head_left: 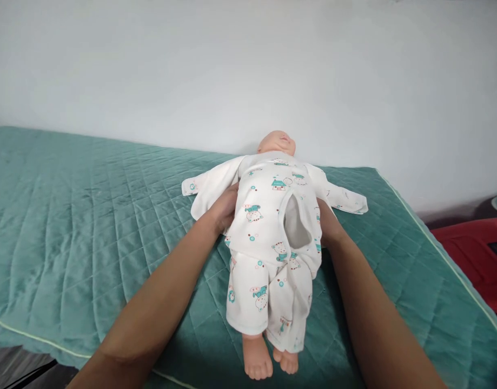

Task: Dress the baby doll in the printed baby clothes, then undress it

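Note:
A baby doll [276, 143] lies on its back with its bare feet [258, 359] toward me. White printed trousers [252, 292] reach high over its torso, with an oval opening at the crotch. A white printed top [216, 186] spreads out from under its upper body, sleeves stretched to both sides. Against the doll's left-hand side in the picture, my left hand [227, 208] closes round the torso, fingertips tucked out of sight. On the opposite side, my right hand [328, 221] holds the torso, its fingers hidden behind the clothing.
Beneath the doll is a green quilted cover [90, 232] with a pale piped edge. A white wall [151, 70] rises behind it. A red object [475, 254] stands beyond the right edge, and dark flooring [17, 367] shows at the lower left.

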Motion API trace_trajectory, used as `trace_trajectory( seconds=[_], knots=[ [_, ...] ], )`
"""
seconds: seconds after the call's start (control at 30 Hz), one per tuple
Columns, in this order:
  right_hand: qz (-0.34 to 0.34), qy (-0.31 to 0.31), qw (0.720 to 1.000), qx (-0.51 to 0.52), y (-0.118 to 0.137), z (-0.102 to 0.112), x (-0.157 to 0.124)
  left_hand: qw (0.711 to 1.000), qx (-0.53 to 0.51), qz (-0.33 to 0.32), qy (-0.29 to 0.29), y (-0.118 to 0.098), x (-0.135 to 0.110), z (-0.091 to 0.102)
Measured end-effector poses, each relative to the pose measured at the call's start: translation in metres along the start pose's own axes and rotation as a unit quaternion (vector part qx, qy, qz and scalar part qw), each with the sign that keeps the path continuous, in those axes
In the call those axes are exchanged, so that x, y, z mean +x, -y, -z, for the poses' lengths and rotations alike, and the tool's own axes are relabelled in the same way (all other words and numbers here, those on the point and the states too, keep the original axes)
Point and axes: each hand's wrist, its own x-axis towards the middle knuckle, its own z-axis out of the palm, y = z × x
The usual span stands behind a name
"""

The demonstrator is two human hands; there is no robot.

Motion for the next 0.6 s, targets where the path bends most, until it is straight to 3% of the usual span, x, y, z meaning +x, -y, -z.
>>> trace_trajectory(
  seconds=[0.33, 0.47, 0.6],
  knots=[
    [-0.025, -0.077, 0.997, 0.004, -0.019, -0.002, 0.007, 1.000, 0.014, 0.021, 0.004, -0.001, 0.005, -0.002],
    [-0.026, -0.099, 0.995, 0.001, -0.013, -0.005, 0.006, 0.998, 0.034, 0.050, -0.001, -0.003, 0.003, -0.006],
    [-0.038, -0.078, 0.996, 0.028, 0.001, -0.008, 0.002, 0.999, 0.034, 0.024, -0.015, -0.002, 0.002, -0.008]
  ],
)
